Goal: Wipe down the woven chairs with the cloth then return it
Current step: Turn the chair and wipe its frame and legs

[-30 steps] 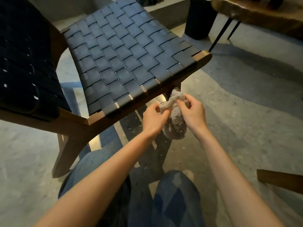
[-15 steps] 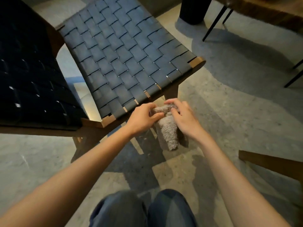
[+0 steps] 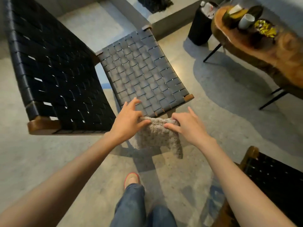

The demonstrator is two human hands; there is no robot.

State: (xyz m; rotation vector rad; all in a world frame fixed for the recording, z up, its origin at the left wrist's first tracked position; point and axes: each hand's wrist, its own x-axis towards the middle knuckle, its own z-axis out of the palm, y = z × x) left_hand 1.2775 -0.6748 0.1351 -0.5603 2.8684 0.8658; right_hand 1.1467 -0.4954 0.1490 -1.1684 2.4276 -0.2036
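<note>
- Left hand (image 3: 129,118) and right hand (image 3: 185,125) sit a little apart, each pinching the top edge of the cloth (image 3: 155,135) between thumb and forefinger, with the other fingers fanned out.
- The cloth is grey-beige with a nubby, looped pile. It is pulled straight between the hands and hangs as a rough rectangle, its lower right corner drooping lowest.
- It is held in the air just in front of the front edge of the seat (image 3: 141,76); I cannot tell if it touches the wooden rail.
- The seat is wide, flat, dark straps in a basket weave on a brown wooden frame.
- The backrest (image 3: 49,71), to the left, is black strapping with small gaps and a rounded wooden corner.
- A second woven chair (image 3: 275,182) shows at lower right.
- A thick slab-wood table (image 3: 270,51) on thin black legs carries a pale cup (image 3: 246,21) near its far edge, with a black cylindrical bin (image 3: 200,27) beside it.
- The floor (image 3: 229,112) is mottled grey concrete.
</note>
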